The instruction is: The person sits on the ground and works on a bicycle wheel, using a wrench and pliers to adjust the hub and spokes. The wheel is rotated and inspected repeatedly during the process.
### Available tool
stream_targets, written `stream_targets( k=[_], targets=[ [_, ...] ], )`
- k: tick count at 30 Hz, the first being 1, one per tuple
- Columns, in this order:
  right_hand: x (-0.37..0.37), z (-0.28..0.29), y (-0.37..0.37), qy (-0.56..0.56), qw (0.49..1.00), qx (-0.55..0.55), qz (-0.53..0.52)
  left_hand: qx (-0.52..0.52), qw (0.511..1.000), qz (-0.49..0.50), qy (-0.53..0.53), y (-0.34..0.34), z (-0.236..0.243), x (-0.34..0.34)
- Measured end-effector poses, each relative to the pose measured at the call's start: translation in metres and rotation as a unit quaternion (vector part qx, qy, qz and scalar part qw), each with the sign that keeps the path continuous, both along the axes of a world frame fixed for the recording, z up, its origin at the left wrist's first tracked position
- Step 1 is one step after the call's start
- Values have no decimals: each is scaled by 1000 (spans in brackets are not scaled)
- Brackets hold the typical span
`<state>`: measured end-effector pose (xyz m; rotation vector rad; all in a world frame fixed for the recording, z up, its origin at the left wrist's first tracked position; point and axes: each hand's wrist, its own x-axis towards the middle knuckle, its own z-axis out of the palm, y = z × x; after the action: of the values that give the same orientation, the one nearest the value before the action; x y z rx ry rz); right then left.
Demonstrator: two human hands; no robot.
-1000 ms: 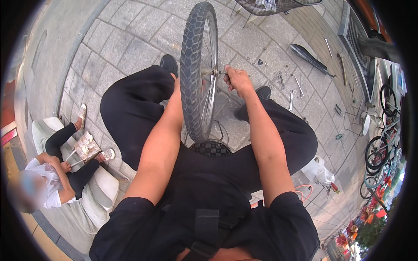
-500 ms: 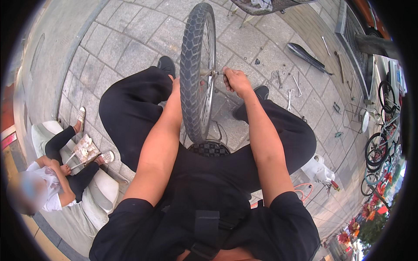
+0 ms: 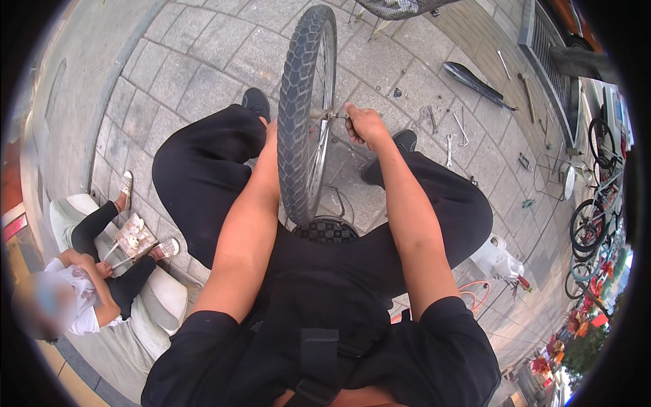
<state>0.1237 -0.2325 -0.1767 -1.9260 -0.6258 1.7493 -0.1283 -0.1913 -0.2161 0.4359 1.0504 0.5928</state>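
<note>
An upright bicycle wheel [image 3: 297, 129] with a knobby grey tyre stands between my knees. My right hand [image 3: 363, 125] is closed, pinching the end of the axle [image 3: 338, 115] on the right side of the hub. My left hand [image 3: 270, 132] reaches to the far left side of the wheel; most of it is hidden behind the tyre, so its grip cannot be made out. Below the wheel lies a round black chequered surface [image 3: 325, 230]. Wrenches [image 3: 449, 150], small metal parts [image 3: 398, 92] and a long black mudguard [image 3: 475, 83] lie on the paving to the right.
A seated person [image 3: 88, 292] with a patterned bag [image 3: 134, 237] is at left. A wire basket [image 3: 400, 8] is at top; a metal grate [image 3: 546, 74] and parked bicycles [image 3: 590, 217] are at right. A white bag [image 3: 502, 264] and orange hose [image 3: 481, 292] lie beside my right knee.
The wheel and my right hand appear slightly farther left in the picture, along with the surrounding paving. My right hand stays at the axle end with only slight finger movement.
</note>
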Motion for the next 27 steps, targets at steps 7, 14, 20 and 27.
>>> stream_targets(
  k=[7, 14, 20, 27],
  targets=[
    [-15, 6, -13, 33, 989, 133, -59, 16, 1000, -10, 5, 1, -4, -1],
    [-18, 8, -11, 42, 994, 16, -95, 27, 999, -3, -27, 0, -10, -4],
    [-13, 19, -18, 58, 990, 87, -94, -9, 998, 23, 64, 4, 18, 11],
    [-15, -12, -18, 72, 990, 79, -89, -67, 996, 39, 38, 8, 31, 15]
  ],
)
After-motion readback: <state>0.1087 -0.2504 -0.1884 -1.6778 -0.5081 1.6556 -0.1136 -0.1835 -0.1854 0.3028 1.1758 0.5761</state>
